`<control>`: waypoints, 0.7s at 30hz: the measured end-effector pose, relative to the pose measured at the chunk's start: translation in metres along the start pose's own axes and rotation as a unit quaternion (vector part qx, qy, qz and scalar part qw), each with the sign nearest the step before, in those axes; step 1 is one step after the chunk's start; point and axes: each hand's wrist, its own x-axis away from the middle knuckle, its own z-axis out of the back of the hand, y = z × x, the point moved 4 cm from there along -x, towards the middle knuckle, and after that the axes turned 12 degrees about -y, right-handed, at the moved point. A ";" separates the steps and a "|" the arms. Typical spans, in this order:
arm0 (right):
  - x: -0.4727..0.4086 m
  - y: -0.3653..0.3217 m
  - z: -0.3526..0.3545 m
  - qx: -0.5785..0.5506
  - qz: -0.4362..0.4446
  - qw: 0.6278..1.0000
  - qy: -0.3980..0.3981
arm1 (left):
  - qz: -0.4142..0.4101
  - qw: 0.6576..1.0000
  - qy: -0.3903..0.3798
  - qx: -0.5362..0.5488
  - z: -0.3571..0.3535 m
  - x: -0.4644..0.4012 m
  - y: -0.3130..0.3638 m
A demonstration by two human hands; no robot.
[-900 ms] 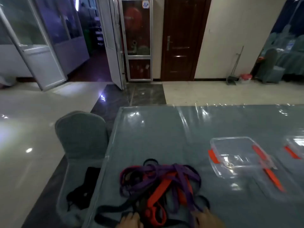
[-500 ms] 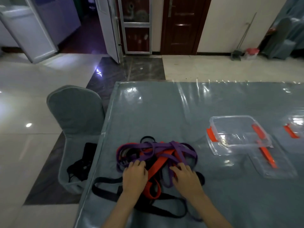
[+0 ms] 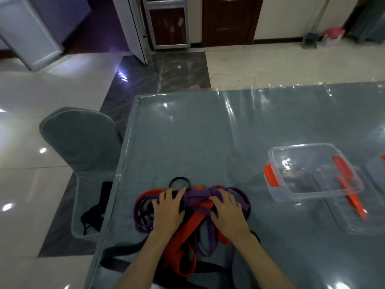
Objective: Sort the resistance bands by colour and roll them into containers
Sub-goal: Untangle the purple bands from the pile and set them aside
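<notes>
A tangled heap of resistance bands lies near the table's front left: purple bands (image 3: 198,193), an orange band (image 3: 187,232) and black bands (image 3: 123,250) trailing toward the left edge. My left hand (image 3: 168,209) rests flat on the left part of the heap, fingers spread. Over the right part, my right hand (image 3: 227,211) lies with fingers spread on the purple knot. A clear container with orange clips (image 3: 312,170) stands empty to the right. Its clear lid (image 3: 358,213) lies beside it.
The table (image 3: 208,138) carries a grey cloth under glossy plastic. The edge of a second clear container (image 3: 382,163) shows at the far right. A grey-covered chair (image 3: 83,147) stands at the left edge with a black item (image 3: 95,213) on its seat.
The view has tilted down toward the table. Both hands have slid forward over the heap, from its near edge onto its middle.
</notes>
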 end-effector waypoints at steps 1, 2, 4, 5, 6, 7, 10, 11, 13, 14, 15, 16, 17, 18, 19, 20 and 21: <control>-0.004 0.001 0.000 -0.011 0.005 1.000 -0.005 | -0.010 1.000 0.017 0.009 0.001 -0.001 -0.003; -0.008 0.002 0.002 -0.019 0.013 1.000 -0.004 | -0.022 0.999 0.030 0.028 0.002 -0.003 -0.006; -0.017 0.004 0.000 -0.030 0.045 0.999 0.002 | -0.057 0.993 0.048 0.091 0.009 -0.002 -0.012; -0.023 0.004 -0.001 -0.035 0.069 0.997 0.003 | -0.077 0.988 0.051 0.124 0.013 -0.001 -0.014; -0.028 0.003 -0.001 -0.035 0.098 0.995 0.009 | -0.094 0.982 0.053 0.156 0.017 0.002 -0.013; -0.033 0.001 -0.001 -0.034 0.127 0.991 0.014 | -0.106 0.974 0.057 0.190 0.022 0.007 -0.012; -0.044 -0.009 -0.001 -0.066 0.173 0.982 -0.025 | -0.102 0.942 0.104 0.303 0.037 0.020 -0.012; -0.046 -0.012 0.001 -0.075 0.175 0.981 -0.032 | -0.097 0.929 0.118 0.336 0.041 0.024 -0.013; -0.048 -0.015 0.008 -0.075 0.187 0.980 0.005 | -0.087 0.902 0.139 0.399 0.049 0.032 -0.015; -0.047 -0.013 0.011 -0.086 0.194 0.976 0.035 | -0.077 0.884 0.145 0.437 0.053 0.037 -0.016; -0.044 -0.011 0.016 -0.110 0.200 0.972 0.057 | -0.065 0.864 0.151 0.476 0.058 0.042 -0.017; -0.040 -0.008 0.020 -0.134 0.202 0.967 0.073 | -0.050 0.845 0.157 0.509 0.060 0.046 -0.020; -0.036 -0.004 0.025 -0.151 0.201 0.964 0.091 | -0.038 0.826 0.162 0.539 0.063 0.050 -0.023; -0.032 0.000 0.029 -0.162 0.197 0.961 0.107 | -0.025 0.804 0.166 0.570 0.064 0.053 -0.028; -0.027 0.005 0.033 -0.170 0.190 0.959 0.123 | -0.017 0.781 0.168 0.601 0.065 0.055 -0.034; -0.021 0.011 0.036 -0.180 0.183 0.957 0.139 | -0.012 0.760 0.169 0.628 0.065 0.057 -0.039; -0.016 0.016 0.038 -0.188 0.177 0.954 0.152 | -0.009 0.744 0.170 0.646 0.066 0.059 -0.043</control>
